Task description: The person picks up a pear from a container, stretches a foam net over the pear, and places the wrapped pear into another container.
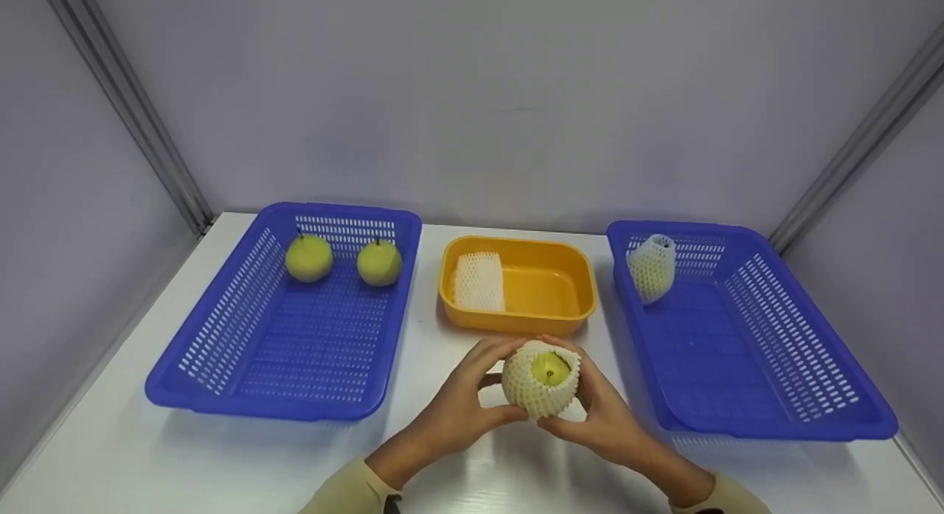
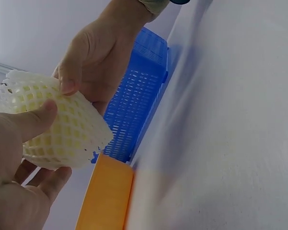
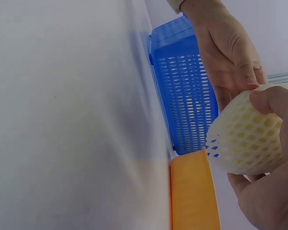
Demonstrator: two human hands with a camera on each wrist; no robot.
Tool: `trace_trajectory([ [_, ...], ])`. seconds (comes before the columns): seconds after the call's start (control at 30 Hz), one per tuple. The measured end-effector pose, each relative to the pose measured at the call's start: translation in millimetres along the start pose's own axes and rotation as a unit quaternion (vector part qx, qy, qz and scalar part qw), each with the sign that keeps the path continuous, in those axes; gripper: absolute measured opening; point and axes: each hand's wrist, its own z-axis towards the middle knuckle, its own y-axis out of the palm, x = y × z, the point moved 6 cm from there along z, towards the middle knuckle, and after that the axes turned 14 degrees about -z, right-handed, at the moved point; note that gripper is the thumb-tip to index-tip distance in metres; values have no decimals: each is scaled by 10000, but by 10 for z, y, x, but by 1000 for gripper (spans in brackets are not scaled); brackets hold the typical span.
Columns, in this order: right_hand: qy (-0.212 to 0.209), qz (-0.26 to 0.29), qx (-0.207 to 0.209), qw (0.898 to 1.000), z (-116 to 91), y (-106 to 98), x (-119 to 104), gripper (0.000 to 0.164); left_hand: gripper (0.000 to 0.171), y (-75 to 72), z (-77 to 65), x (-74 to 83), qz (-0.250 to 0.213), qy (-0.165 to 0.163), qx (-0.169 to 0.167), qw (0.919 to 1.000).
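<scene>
Between both hands, above the white table, is a yellow-green pear [image 1: 550, 369] inside a white foam net sleeve [image 1: 537, 397]. Its stem end shows through the open top of the net. My left hand [image 1: 466, 405] grips the netted fruit from the left, thumb at the near side and fingers round the far side. From the right, my right hand [image 1: 606, 417] holds it the same way. In the left wrist view the net [image 2: 69, 125] covers most of the pear and narrows to a loose end below. The right wrist view shows the thumb pressing the net [image 3: 249, 134].
On the left, a blue basket [image 1: 287, 405] holds two bare pears [image 1: 308, 258]. An orange bin [image 1: 549, 282] behind the hands contains flat foam nets [image 1: 479, 282]. The blue basket [image 1: 774, 428] on the right holds one netted pear [image 1: 652, 271]. A grey wall stands behind.
</scene>
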Motion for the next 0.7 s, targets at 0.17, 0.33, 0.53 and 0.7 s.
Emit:
trace_trajectory([
  [0.17, 350, 94, -45, 9993, -9, -19, -14, 82, 75, 7, 2, -27, -1, -307, 14, 9995],
  [0.33, 801, 633, -116, 9947, 8, -107, -101, 85, 57, 28, 70, 1, -153, -386, 68, 9991],
  [0.53, 1559, 664, 213, 9853, 49, -424, -257, 93, 42, 60, 254, 23, -442, -658, 741, 9941],
  [0.7, 1970, 324, 645, 9778, 89, -847, -375, 84, 27, 200, 410, -66, -698, -1363, 1105, 9820],
])
